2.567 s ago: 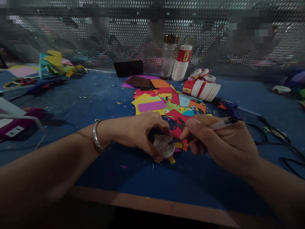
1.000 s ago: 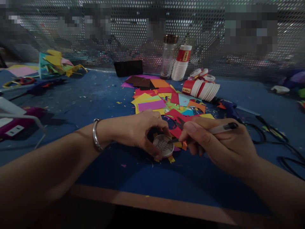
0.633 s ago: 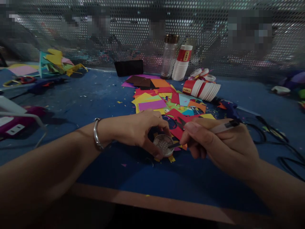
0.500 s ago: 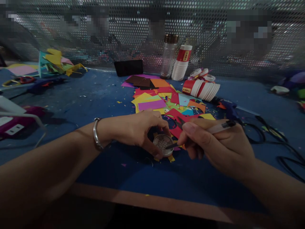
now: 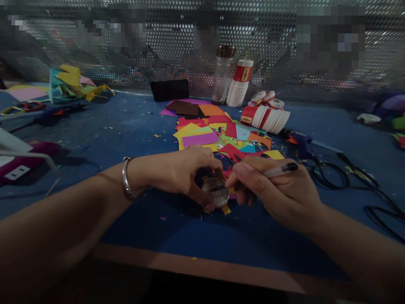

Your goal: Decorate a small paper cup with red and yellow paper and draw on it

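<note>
My left hand (image 5: pixel 193 173) is curled around the left side of a small round disc (image 5: pixel 221 196), thumb and fingers on its rim. Dark lines cross the disc's pale face, and yellow tabs stick out beneath it. A pen (image 5: pixel 275 170) is gripped in my right hand (image 5: pixel 268 183), its tip over the disc's face. What looks like a scissor blade shows behind the right fingers, mostly hidden. Coloured paper pieces (image 5: pixel 201 139) lie just beyond both hands.
On the blue table (image 5: pixel 126 122) are stacked paper cups (image 5: pixel 239 86), cups lying sideways (image 5: pixel 265 119), a clear bottle (image 5: pixel 221 76) and a black phone (image 5: pixel 170 90). A glue gun (image 5: pixel 300 143) with a looped cable is at right, a purple power strip (image 5: pixel 28 162) at left.
My right hand has moved left with the pen, and the pen tip has shifted left across the disc. My left hand keeps its hold on the disc.
</note>
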